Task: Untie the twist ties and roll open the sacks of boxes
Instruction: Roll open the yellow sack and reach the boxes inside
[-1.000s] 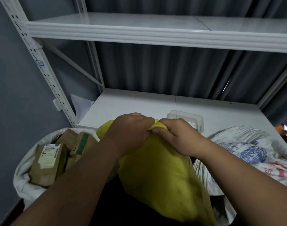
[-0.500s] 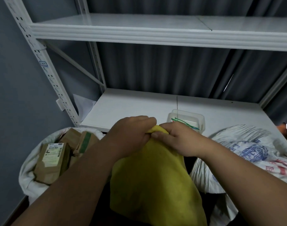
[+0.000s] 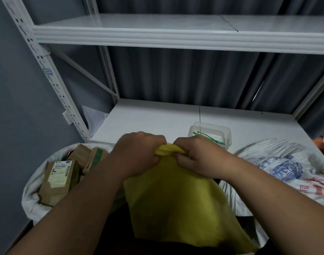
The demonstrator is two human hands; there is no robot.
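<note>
A yellow sack [image 3: 175,199] stands in front of me, its neck bunched at the top. My left hand [image 3: 137,155] grips the left side of the bunched neck with curled fingers. My right hand [image 3: 199,157] pinches the right side of the same neck. No twist tie shows on the neck; my fingers hide it. A white sack [image 3: 31,196] at the left lies rolled open with several brown cardboard boxes [image 3: 58,179] inside. Another white printed sack [image 3: 286,166] lies at the right, its mouth out of sight.
A white shelf board [image 3: 157,118] runs behind the sacks, holding a clear plastic tub [image 3: 210,132] with green ties in it. A second shelf [image 3: 175,34] hangs overhead. A perforated white upright [image 3: 52,83] stands at the left against a grey wall.
The bunched top of the yellow sack has shrunk between my hands, and my hands have spread slightly apart. The view has shifted a little, showing the green ties in the tub.
</note>
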